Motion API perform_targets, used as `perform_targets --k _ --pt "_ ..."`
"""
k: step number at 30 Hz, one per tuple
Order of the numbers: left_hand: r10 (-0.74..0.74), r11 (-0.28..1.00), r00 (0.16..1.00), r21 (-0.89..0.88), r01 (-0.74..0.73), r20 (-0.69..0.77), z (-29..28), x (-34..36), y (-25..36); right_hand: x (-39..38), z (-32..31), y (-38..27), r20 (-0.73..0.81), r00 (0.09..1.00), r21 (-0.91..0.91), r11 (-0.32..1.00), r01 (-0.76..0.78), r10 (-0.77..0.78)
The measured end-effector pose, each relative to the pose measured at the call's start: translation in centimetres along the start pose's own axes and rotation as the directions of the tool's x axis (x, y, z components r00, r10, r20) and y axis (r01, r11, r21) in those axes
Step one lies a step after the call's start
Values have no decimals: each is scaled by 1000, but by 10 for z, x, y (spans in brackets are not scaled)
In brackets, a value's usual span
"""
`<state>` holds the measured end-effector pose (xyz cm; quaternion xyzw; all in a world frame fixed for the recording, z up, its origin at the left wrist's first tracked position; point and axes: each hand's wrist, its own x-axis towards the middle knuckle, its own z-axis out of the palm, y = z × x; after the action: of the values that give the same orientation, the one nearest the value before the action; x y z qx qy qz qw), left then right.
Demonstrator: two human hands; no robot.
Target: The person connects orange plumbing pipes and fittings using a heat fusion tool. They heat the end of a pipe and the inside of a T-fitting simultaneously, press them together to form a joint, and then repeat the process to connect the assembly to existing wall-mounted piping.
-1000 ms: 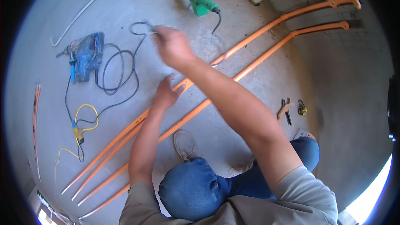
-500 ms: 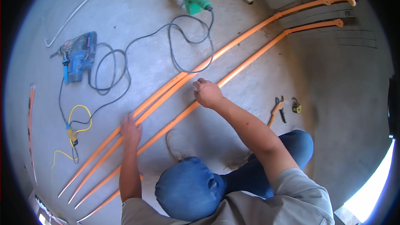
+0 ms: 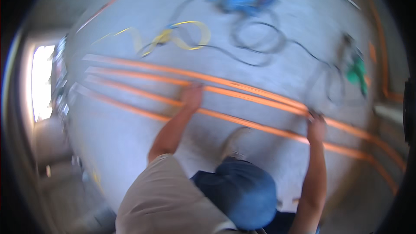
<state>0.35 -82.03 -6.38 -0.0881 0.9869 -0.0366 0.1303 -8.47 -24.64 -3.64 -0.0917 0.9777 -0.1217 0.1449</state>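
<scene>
Long orange pipes cross the floor from left to right, blurred by motion. My left hand (image 3: 193, 95) lies across the second orange pipe (image 3: 255, 99), fingers bent over it. At the right, my right hand (image 3: 317, 128) reaches this same pipe close to where the uppermost orange pipe (image 3: 242, 85) ends against it. Something dark shows at the right fingertips; blur hides whether it is an object or shadow. Nearer to me run a third orange pipe (image 3: 260, 126) and a shorter fourth orange pipe (image 3: 130, 108), both apart from the right hand.
Beyond the pipes lie a blue power drill (image 3: 245, 0), a yellow cable (image 3: 206, 37) and looped black cord (image 3: 260, 52). A green corded tool (image 3: 357, 73) is at the far right. Orange piping (image 3: 383, 60) follows the right wall. My bent knee (image 3: 247, 190) is below the pipes.
The view has swung round, so the pipes now lie more level and the drill is at the top. My right hand has moved from near the third pipe to the second.
</scene>
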Motion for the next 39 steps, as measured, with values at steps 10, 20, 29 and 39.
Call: perform_targets --k 10,20,29,39 --pt "45 992 999 -118 -42 25 -36 -5 12 26 -29 -39 124 985 -153 983 -101 121" --pt "99 939 995 -333 -86 24 -5 47 4 85 4 2 -405 909 117 980 160 -100" --pt "168 986 966 -16 -168 197 -65 67 58 38 -9 -52 119 992 26 999 -46 43" --pt "402 916 910 -42 -400 99 -77 34 8 26 -33 -58 11 971 -255 938 234 -240"
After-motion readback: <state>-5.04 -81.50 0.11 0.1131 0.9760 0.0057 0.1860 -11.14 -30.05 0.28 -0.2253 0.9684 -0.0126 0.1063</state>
